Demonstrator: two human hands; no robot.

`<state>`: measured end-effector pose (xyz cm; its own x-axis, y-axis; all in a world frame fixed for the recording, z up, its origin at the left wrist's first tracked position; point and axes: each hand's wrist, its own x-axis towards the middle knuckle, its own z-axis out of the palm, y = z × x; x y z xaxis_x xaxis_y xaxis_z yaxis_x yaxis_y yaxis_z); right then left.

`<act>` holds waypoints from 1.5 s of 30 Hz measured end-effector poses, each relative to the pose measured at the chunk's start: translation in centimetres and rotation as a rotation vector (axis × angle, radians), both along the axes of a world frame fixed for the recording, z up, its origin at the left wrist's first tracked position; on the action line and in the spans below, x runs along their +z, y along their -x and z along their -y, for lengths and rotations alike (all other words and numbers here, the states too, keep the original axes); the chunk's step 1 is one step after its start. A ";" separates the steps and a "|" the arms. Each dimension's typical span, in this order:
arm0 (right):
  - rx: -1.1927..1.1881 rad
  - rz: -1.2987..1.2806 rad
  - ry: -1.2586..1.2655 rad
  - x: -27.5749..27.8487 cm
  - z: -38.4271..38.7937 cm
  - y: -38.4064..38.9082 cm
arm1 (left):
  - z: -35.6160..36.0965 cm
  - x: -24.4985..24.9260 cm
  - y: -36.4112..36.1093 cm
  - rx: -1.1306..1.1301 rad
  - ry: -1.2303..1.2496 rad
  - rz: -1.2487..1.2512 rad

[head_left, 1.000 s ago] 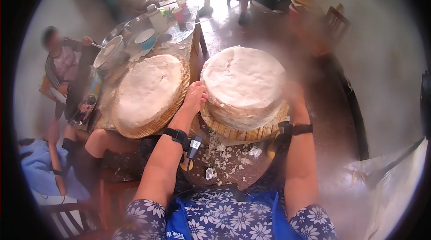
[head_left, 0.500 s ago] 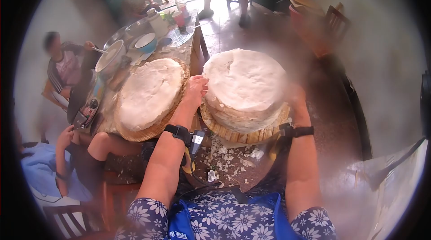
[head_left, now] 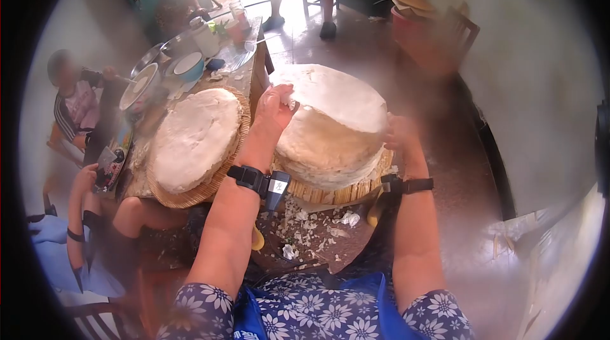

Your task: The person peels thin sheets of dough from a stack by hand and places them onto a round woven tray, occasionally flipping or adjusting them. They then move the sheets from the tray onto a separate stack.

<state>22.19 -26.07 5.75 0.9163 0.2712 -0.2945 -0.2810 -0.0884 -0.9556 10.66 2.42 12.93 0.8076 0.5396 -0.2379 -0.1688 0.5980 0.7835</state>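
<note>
A tall stack of round, pale flatbreads (head_left: 318,152) rests on a woven straw mat (head_left: 356,192) in front of me. Its top flatbread (head_left: 337,95) is lifted at the near edge, so a gap shows above the one beneath. My left hand (head_left: 274,110) pinches that sheet's left edge. At the right edge, the fingers of my right hand (head_left: 401,135) are closed on the same flatbread. To the left, another round flatbread (head_left: 194,140) lies on a second straw mat (head_left: 173,200), near my left forearm.
A table (head_left: 254,76) on the left holds a blue-and-white bowl (head_left: 189,68), a larger bowl (head_left: 141,89) and jars. Two seated people are along its left side. Scraps (head_left: 308,229) litter the surface close to me. A red bucket (head_left: 410,25) stands at the back right.
The top flatbread's near edge has come up off the stack, raised between both hands and shifted away from me. The view has turned slightly, moving everything left.
</note>
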 end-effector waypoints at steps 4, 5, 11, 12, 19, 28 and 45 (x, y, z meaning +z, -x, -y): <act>-0.059 -0.026 -0.151 -0.3 -0.8 -0.2 | 0.7 -4.5 1.1 -0.042 0.100 -0.016; -0.067 -0.004 -0.194 -0.9 -0.8 -0.7 | 0.5 -6.7 1.2 -0.060 0.079 -0.032; -0.055 -0.020 -0.654 -0.9 -1.0 -0.6 | 2.7 -7.4 2.5 0.002 0.011 -0.132; -0.045 -0.057 -0.650 -1.1 -1.4 -1.1 | 2.8 -6.5 2.6 -0.003 -0.034 -0.169; 0.026 0.006 -0.731 2.2 -4.0 0.5 | 1.7 -1.1 4.7 -0.038 -0.224 0.238; 0.382 0.200 -0.696 8.1 -14.5 8.1 | -4.7 2.2 18.4 0.283 -0.160 0.408; 0.501 0.264 -0.304 3.4 -39.5 9.4 | -16.4 -5.8 31.5 0.755 -0.248 -0.020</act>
<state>12.84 13.42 9.14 0.6878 0.7214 0.0809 -0.0281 0.1378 -0.9901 -20.88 18.83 7.18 0.1990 0.9787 -0.0495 -0.4436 0.1350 0.8860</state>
